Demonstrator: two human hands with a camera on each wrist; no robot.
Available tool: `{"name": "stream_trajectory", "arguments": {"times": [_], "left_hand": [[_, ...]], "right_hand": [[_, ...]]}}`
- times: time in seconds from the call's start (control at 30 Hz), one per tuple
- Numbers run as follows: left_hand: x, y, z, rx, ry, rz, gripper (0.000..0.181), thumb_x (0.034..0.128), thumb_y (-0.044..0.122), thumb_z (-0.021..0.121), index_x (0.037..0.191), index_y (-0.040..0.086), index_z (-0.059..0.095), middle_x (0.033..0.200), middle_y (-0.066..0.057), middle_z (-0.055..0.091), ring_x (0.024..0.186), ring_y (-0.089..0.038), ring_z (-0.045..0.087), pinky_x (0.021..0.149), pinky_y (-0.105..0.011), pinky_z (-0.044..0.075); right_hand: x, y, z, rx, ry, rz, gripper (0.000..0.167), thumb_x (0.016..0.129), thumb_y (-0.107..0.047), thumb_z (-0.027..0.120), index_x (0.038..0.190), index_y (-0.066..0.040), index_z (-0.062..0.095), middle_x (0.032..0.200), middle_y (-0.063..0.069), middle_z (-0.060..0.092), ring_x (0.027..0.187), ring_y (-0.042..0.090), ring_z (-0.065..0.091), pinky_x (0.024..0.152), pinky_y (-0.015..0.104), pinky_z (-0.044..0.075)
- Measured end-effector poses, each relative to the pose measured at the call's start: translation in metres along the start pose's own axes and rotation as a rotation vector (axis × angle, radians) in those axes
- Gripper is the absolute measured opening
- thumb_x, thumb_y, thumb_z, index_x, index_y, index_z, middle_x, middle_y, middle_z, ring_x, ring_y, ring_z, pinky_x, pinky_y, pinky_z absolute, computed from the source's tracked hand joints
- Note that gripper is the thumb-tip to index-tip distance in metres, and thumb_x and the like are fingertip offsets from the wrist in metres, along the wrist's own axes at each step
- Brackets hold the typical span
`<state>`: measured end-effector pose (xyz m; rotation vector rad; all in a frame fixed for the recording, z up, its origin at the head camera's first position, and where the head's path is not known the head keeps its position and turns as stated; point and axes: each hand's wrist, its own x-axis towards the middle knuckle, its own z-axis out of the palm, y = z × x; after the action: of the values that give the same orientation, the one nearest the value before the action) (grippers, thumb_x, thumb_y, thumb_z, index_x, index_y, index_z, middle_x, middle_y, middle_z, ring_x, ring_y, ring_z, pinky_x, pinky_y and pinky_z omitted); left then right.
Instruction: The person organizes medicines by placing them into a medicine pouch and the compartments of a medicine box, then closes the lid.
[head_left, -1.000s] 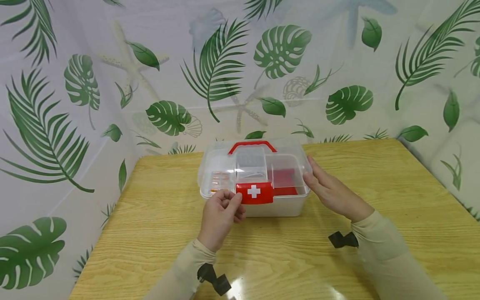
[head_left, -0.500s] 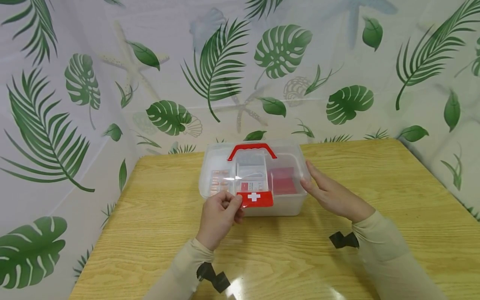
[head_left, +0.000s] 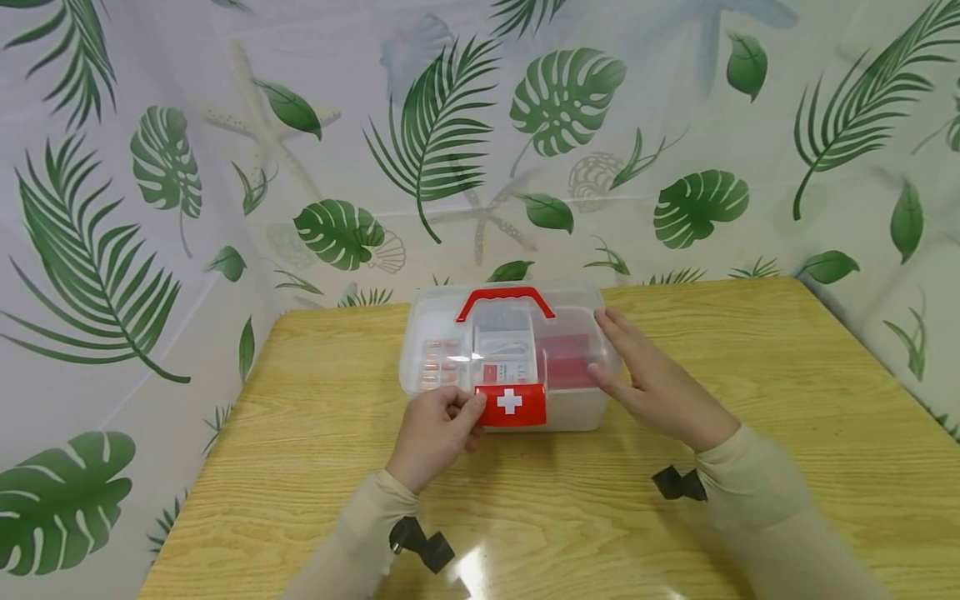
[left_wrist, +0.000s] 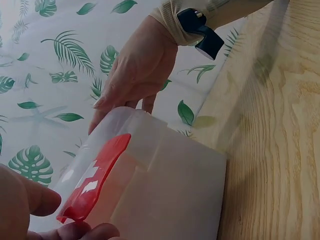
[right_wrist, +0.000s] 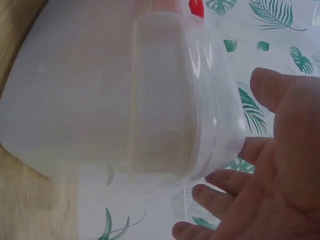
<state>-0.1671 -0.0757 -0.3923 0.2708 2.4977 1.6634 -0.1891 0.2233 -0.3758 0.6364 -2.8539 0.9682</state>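
A first-aid box [head_left: 577,414] with a white base stands on the table under its clear lid [head_left: 435,308], which lies down over the base. My left hand [head_left: 431,433] pinches the left end of the red latch [head_left: 528,410], marked with a white cross, between thumb and fingers. In the left wrist view the latch [left_wrist: 102,172] juts out from the box front. My right hand [head_left: 663,392] is at the lid's right side, fingers extended; in the right wrist view the fingertips [right_wrist: 220,180] are by the lid's corner and the thumb stands apart from it.
Through the lid show a blister pack of capsules [head_left: 441,364], small packets [head_left: 504,371] and something dark red [head_left: 566,360]. A red carrying handle [head_left: 506,292] tops the lid. Behind the wooden table [head_left: 300,500] hangs a leaf-printed cloth [head_left: 465,108].
The lid has come down onto the base, and the latch has swung lower over the front with my left hand. My right hand has shifted slightly left along the lid's side.
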Motion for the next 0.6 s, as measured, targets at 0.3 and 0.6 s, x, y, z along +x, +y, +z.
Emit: {"name": "stream_trajectory", "arguments": {"times": [0.3,0.6], "left_hand": [[0.002,0.003,-0.021,0.342,0.287,0.271,0.030,0.0938,0.030,0.062,0.069,0.013,0.061,0.058,0.005,0.055,0.052,-0.012,0.051,0.047,-0.027,0.043],[0.016,-0.010,-0.026,0.645,0.381,0.662,0.055,0.0809,0.033,0.074,0.124,0.003,0.059,0.131,-0.013,0.057,0.126,-0.033,0.045,0.106,-0.049,0.034]], "right_hand": [[0.002,-0.011,0.014,-0.132,0.112,-0.195,0.074,0.090,-0.035,0.066,0.150,-0.010,0.031,0.155,0.013,0.027,0.143,0.035,0.019,0.106,0.062,0.027],[0.003,-0.015,0.028,-0.213,0.144,-0.226,0.077,0.084,-0.038,0.072,0.148,-0.011,0.038,0.154,0.013,0.030,0.144,0.034,0.017,0.107,0.063,0.024]]}}
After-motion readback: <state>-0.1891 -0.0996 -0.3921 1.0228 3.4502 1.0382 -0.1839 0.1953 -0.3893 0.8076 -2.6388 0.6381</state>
